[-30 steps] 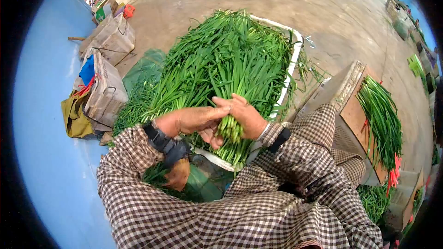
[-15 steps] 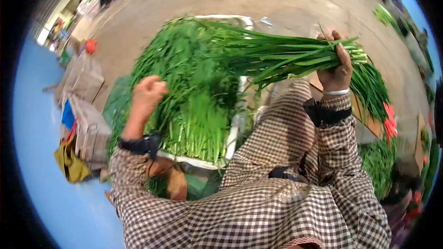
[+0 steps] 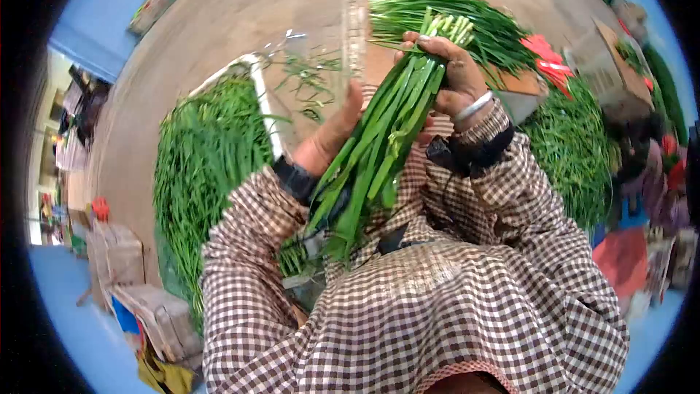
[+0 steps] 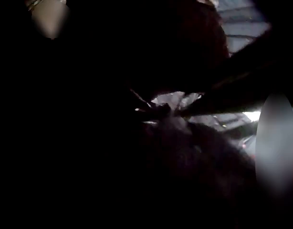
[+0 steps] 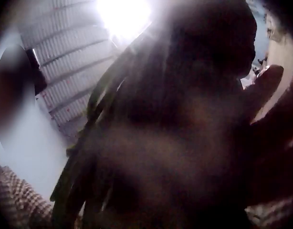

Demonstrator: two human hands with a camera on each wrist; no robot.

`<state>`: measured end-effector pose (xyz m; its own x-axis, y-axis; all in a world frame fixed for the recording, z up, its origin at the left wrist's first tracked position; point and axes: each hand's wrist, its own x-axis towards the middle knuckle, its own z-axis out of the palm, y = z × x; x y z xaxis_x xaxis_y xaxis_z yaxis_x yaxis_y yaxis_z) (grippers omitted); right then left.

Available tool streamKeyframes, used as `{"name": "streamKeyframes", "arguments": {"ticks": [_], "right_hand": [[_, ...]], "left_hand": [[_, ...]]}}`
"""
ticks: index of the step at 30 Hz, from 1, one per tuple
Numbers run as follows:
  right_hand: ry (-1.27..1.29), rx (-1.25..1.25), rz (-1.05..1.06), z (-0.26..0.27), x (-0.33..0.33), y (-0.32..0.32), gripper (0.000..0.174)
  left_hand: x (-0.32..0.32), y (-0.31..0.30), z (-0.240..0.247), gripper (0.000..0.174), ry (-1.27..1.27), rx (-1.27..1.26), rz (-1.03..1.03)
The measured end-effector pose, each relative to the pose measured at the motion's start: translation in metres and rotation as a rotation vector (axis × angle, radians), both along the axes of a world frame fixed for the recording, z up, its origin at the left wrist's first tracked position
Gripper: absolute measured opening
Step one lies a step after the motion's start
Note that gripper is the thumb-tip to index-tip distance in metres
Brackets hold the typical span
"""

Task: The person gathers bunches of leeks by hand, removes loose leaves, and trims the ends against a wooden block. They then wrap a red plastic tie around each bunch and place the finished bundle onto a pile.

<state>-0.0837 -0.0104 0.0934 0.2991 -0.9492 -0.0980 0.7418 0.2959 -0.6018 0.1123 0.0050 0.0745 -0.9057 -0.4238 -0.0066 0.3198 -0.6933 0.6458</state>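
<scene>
Before the brown-and-white checked clothing (image 3: 437, 306), a bunch of long, flat green leaves with pale stems (image 3: 401, 124) is held near its stem ends by the right hand (image 3: 459, 73), the grip closed round it. The left hand (image 3: 337, 131) is partly hidden by the leaves; its grip cannot be told. Another green bunch (image 3: 485, 25) is supported by a flat brown board (image 3: 516, 83).

Leaves of green bunch (image 3: 394, 131) swing from over big pile (image 3: 208, 146) to point at person's body. Left hand (image 3: 335, 133) leaves big pile, comes beside green bunch.
</scene>
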Motion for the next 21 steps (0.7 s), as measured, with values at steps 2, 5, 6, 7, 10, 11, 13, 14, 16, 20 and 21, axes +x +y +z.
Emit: {"name": "streamKeyframes", "arguments": {"ticks": [2, 5, 6, 7, 10, 11, 13, 14, 16, 20, 21], "right_hand": [[0.205, -0.079, -0.117, -0.008, -0.021, -0.002, 0.026], [0.252, 0.035, -0.236, -0.017, -0.045, 0.010, 0.017], [0.125, 0.083, -0.179, -0.031, -0.059, 0.008, 0.016], [-0.002, 0.127, -0.114, -0.041, -0.067, 0.007, 0.015], [-0.042, 0.175, -0.226, -0.060, -0.070, 0.002, 0.011], [-0.041, 0.207, -0.284, -0.069, -0.074, 0.007, 0.010], [-0.064, 0.229, -0.307, -0.082, -0.085, 0.019, 0.009], [-0.083, 0.250, -0.364, -0.088, -0.089, 0.025, 0.007], [-0.131, 0.199, -0.401, -0.077, -0.088, 0.021, 0.006], [-0.156, 0.223, -0.429, -0.063, -0.117, 0.043, 0.007], [-0.137, 0.159, -0.471, -0.062, -0.122, 0.046, 0.007]], "left_hand": [[-0.009, 0.020, -0.006, 0.101, -0.011, 0.028, -0.050], [-0.027, 0.047, -0.023, 0.097, 0.011, 0.215, -0.101], [-0.034, 0.057, -0.028, 0.095, -0.012, 0.178, -0.086], [-0.039, 0.064, -0.033, 0.093, -0.033, 0.141, -0.063], [-0.035, 0.066, -0.038, 0.072, -0.149, 0.148, -0.088], [-0.035, 0.071, -0.044, 0.070, -0.210, 0.179, -0.110], [-0.045, 0.074, -0.039, 0.070, -0.288, 0.099, -0.165], [-0.051, 0.076, -0.040, 0.067, -0.318, 0.110, -0.198], [-0.056, 0.066, -0.042, 0.062, -0.366, 0.056, -0.211], [-0.090, 0.075, -0.032, 0.060, -0.254, 0.200, -0.196], [-0.095, 0.077, -0.028, 0.060, -0.253, 0.201, -0.217]]}}
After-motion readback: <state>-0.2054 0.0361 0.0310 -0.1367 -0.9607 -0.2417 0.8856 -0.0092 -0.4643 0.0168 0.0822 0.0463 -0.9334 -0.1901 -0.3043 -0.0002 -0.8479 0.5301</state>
